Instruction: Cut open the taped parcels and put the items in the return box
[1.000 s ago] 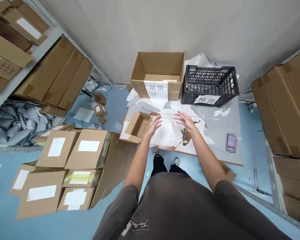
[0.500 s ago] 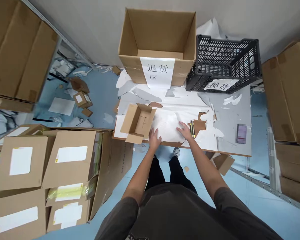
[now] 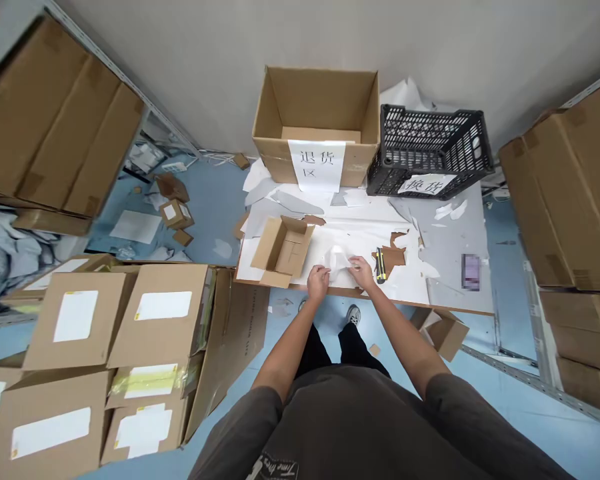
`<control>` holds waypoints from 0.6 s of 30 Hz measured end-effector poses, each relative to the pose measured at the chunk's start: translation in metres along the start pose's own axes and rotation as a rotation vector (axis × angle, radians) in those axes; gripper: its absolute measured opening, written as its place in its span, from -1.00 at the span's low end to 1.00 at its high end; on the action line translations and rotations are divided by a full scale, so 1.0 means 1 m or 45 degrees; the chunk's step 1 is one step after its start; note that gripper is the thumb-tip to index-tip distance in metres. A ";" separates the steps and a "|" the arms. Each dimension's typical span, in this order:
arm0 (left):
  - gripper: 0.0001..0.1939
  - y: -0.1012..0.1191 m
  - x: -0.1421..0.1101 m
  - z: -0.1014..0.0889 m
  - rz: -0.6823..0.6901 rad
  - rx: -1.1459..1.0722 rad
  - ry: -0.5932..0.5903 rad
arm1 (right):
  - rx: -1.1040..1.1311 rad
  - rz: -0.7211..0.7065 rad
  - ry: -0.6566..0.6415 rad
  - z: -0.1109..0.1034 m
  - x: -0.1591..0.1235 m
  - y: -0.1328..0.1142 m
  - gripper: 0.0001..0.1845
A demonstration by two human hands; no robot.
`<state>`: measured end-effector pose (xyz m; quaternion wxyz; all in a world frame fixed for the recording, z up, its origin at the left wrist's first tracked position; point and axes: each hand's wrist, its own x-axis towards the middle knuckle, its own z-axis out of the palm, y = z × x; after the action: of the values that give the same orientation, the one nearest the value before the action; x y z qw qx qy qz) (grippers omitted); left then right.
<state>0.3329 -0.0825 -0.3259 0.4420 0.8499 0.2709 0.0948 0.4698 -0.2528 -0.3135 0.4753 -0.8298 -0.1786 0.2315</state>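
Observation:
A thin, whitish, slightly see-through sheet or bag (image 3: 338, 265) is stretched between my hands just above the paper-covered table. My left hand (image 3: 318, 281) pinches its left side, and my right hand (image 3: 363, 273) pinches the right side; its exact kind is unclear. Beside my left hand stands a small open cardboard box (image 3: 296, 248), flaps spread and no contents visible. To the right of my right hand lies a yellow-and-black utility knife (image 3: 380, 265) by a torn brown patch (image 3: 394, 257) of the table covering.
Behind the work area stand a large open carton (image 3: 267, 157) with a paper sign and a black plastic crate (image 3: 380, 177). A blurred purple item (image 3: 471, 272) lies at the table's right. Stacked cartons (image 3: 160, 320) crowd the left; an open box (image 3: 447, 333) sits below the table's right edge.
My hands have gone from lying spread on the white material to pinching and lifting it, closer together. The camera view has shifted slightly.

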 end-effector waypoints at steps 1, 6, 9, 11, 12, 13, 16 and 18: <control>-0.76 0.011 0.001 -0.006 0.041 -0.096 0.004 | 0.144 -0.036 -0.037 -0.004 -0.005 -0.015 -0.73; -0.73 0.061 0.009 -0.055 0.345 -0.435 -0.160 | 0.674 -0.055 -0.115 -0.008 -0.022 -0.098 -0.42; -0.57 0.068 0.018 -0.104 0.506 -0.411 -0.248 | 0.753 -0.071 0.060 0.011 -0.007 -0.145 -0.36; -0.55 0.058 0.023 -0.146 0.503 -0.327 -0.203 | 0.720 -0.095 0.127 0.034 0.014 -0.173 -0.43; -0.58 0.050 0.024 -0.167 0.458 -0.255 -0.127 | 0.664 -0.101 0.151 0.048 0.026 -0.185 -0.48; -0.63 0.040 0.026 -0.188 0.398 -0.162 -0.036 | 0.567 -0.102 0.170 0.063 0.038 -0.195 -0.53; -0.76 0.007 0.028 -0.236 0.258 0.209 0.077 | 0.033 -0.065 0.130 0.111 0.063 -0.215 -0.68; -0.77 -0.014 0.029 -0.252 0.283 0.441 -0.082 | -0.391 -0.024 0.016 0.140 0.069 -0.216 -0.71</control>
<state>0.2511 0.1163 -0.1900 0.2847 0.9404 0.1734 0.0677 0.4335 -0.0137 -0.2013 0.3462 -0.8924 -0.2167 0.1916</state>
